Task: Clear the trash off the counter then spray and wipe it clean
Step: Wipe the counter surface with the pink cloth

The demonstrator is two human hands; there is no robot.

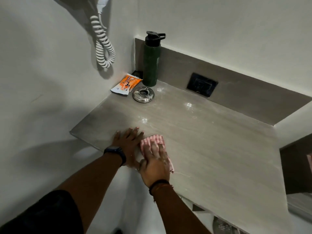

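Observation:
A pink-and-white striped cloth (152, 140) lies on the grey stone counter (211, 149) near its front left edge. My right hand (154, 163) presses flat on the cloth, fingers spread over it. My left hand (129, 143), with a dark watch on the wrist, rests flat on the bare counter just left of the cloth, fingers apart, holding nothing. An orange-and-white wrapper (125, 85) lies in the far left corner. Wet, shiny spots (189, 105) show on the counter further back.
A dark green bottle (151, 61) with a black cap stands in the back corner. A round steel ashtray (143, 94) sits in front of it. A black wall socket (201, 84) is set in the backsplash. A coiled white cord (103, 43) hangs on the left wall.

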